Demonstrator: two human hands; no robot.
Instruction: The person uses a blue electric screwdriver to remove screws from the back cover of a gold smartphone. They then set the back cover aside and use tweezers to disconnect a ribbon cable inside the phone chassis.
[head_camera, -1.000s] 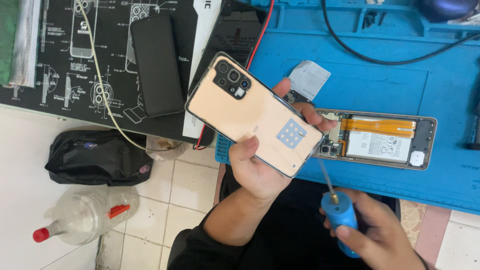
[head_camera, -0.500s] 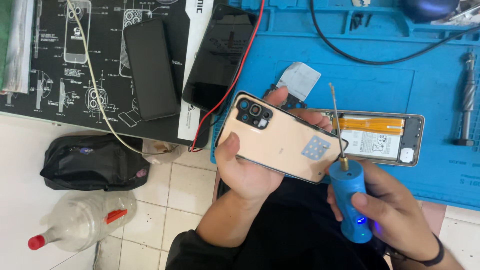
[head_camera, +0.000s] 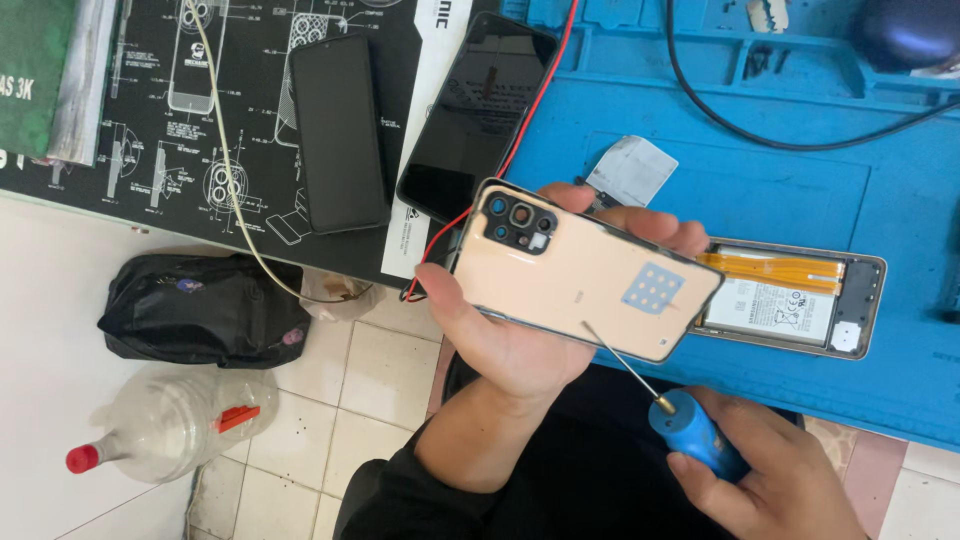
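A: Left hand (head_camera: 520, 345), fingers (head_camera: 640, 222) wrapped round a peach-gold phone back cover (head_camera: 585, 270), thumb on the near edge, fingertips over the far edge; cover gripped firmly, lifted clear of the counter, camera cluster toward the thumb side. Right hand (head_camera: 770, 480) closed about a blue-handled screwdriver (head_camera: 690, 435), thin shaft slanting up to the cover's near edge, tip at or just short of it.

B: Step in hand?

A: Judged as checking or working the cover's edge, cover already separated from the phone. Next move judged to call for a steady tip and light pressure; thin plastic likely to flex.

B: Beyond the fingers?

A: Just past the fingertips, opened phone body (head_camera: 790, 300), battery and orange flex cable exposed, lying on a blue work mat (head_camera: 760, 180). Further out, a grey adhesive sheet (head_camera: 632, 170), red wire (head_camera: 540, 95), black cable (head_camera: 740, 125). Beyond the thumb, two dark phones (head_camera: 338, 130) on a black diagram mat (head_camera: 150, 130).

B: Below the counter?

A: Tiled floor (head_camera: 370, 380), black pouch (head_camera: 195, 310), clear plastic bottle (head_camera: 170, 425) with red cap.
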